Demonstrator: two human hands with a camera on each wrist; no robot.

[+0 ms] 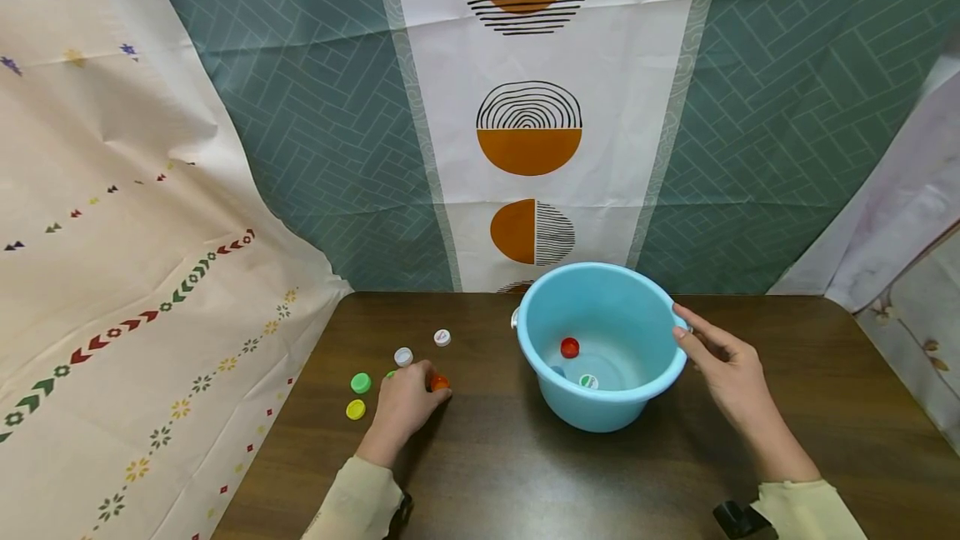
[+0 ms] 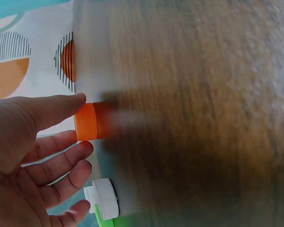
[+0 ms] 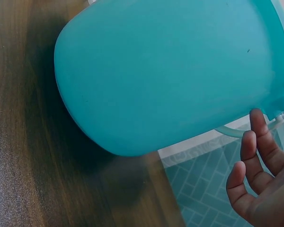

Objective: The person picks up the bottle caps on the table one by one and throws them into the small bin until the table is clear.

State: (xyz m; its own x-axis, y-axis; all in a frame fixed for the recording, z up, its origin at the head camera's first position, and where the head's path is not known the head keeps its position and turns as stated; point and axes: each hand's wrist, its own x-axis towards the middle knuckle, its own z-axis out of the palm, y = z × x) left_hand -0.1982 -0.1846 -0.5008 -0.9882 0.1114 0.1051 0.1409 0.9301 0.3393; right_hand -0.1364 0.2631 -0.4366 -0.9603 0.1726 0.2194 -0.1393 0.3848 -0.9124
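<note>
My left hand (image 1: pixel 408 398) pinches an orange bottle cap (image 2: pixel 86 122) between thumb and fingers, low over the wooden table. Around it lie a white cap (image 1: pixel 442 337), a clear whitish cap (image 1: pixel 403 357), a green cap (image 1: pixel 361 382) and a yellow cap (image 1: pixel 356 409); another green one is mostly hidden behind the hand. With thumb and fingers, my right hand (image 1: pixel 727 365) holds the rim of a light blue bucket (image 1: pixel 600 411) on its right side. Inside the bucket are a red cap (image 1: pixel 570 347), a white cap with green print (image 1: pixel 588 381) and something small and blue.
The dark brown table (image 1: pixel 495 473) ends at a hanging green and white patterned cloth (image 1: pixel 315 148). A cream embroidered cloth (image 1: pixel 135 232) drapes along the left side, and pale fabric (image 1: pixel 892 198) hangs at the right. The bucket has a white handle joint (image 1: pixel 514 317) at its left.
</note>
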